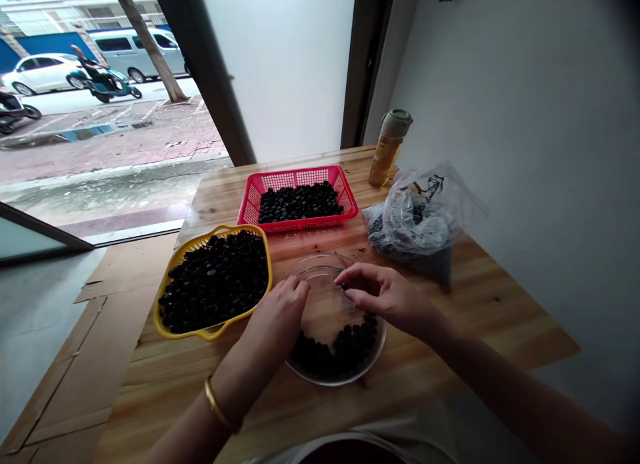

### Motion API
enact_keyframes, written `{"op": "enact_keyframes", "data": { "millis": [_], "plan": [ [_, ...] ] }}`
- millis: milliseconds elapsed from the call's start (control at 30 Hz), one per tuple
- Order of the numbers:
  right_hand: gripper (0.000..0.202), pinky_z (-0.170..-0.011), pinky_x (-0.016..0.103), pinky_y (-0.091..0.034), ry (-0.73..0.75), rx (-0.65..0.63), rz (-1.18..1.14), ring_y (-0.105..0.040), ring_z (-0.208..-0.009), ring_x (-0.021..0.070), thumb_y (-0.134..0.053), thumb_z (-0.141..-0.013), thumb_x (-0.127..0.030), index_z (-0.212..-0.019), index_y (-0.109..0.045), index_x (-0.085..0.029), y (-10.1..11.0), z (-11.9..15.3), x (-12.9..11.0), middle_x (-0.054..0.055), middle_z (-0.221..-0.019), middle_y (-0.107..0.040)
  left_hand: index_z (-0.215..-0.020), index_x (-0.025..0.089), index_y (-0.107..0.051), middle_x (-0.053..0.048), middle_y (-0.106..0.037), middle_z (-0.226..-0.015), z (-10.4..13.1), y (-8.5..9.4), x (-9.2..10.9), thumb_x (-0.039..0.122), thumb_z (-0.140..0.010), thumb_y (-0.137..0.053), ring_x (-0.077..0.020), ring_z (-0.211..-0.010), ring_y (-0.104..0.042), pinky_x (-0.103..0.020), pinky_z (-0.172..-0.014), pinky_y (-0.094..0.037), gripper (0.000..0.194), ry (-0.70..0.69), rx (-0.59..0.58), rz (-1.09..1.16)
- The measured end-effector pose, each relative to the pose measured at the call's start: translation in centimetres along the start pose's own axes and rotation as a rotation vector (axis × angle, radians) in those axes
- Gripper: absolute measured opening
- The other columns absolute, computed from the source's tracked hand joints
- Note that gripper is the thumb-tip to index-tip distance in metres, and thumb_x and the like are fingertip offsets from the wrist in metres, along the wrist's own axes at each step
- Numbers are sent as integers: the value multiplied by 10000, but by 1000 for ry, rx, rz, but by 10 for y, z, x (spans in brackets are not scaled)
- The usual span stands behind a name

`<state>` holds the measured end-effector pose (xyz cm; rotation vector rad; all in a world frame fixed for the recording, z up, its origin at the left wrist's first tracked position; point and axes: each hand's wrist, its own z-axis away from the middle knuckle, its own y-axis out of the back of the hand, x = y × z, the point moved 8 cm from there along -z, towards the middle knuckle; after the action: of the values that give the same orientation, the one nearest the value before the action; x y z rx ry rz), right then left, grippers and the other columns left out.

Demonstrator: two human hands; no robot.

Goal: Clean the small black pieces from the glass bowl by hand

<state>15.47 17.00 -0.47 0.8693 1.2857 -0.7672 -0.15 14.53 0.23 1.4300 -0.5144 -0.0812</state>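
A round clear dish (336, 383) sits near the front of the table, with small black pieces (333, 354) along its near side and thin clear or metallic bits near its right. Above the dish's left edge is my left hand (285, 311), its fingers curled together; what they hold is hidden. My right hand (383, 294) is over the dish's right side, thumb and index finger pinching a small black piece (345, 287). A yellow basket (270, 264) heaped with black parts lies left of my left hand. Farther back, a red basket (350, 201) holds more black pieces.
A clear plastic bag (420, 227) of dark pieces rests at the table's right, with a lidded bottle (387, 151) behind it. The wooden table (400, 384) meets a grey wall on the right. Cardboard (95, 357) covers floor at left; outside are vehicles and a person on a scooter.
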Motion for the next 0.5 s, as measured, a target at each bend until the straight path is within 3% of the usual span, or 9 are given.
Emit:
{"op": "enact_keyframes", "data": {
  "millis": [100, 267, 500],
  "plan": [
    [233, -538, 201, -538, -35, 51, -274, -603, -580, 104, -747, -829, -289, -1033, -738, -178, 10, 16, 8, -34, -698, -644, -1011, 151, -757, -136, -761, -1017, -16, -12, 19, 47, -929, -567, -311, -910, -751, -400, -793, -585, 231, -50, -93, 16],
    [222, -550, 230, -561, -15, 88, -399, -640, -597, 122, -772, -845, -311, -1027, -763, -183, 18, 37, 15, 1, -727, -703, -1043, 234, -776, -80, -766, -1032, -25, -39, 46, 138, -962, -600, -256, -850, -769, -315, -717, -553, 216, -110, -217, 53],
    [181, -570, 210, -558, -1, 96, -364, -617, -596, 100, -727, -878, -272, -1033, -776, -192, 19, 51, 13, -14, -737, -678, -962, 171, -756, -125, -744, -987, -37, -52, 46, 158, -979, -539, -273, -805, -744, -336, -685, -530, 218, -95, -222, 2]
  ]
}}
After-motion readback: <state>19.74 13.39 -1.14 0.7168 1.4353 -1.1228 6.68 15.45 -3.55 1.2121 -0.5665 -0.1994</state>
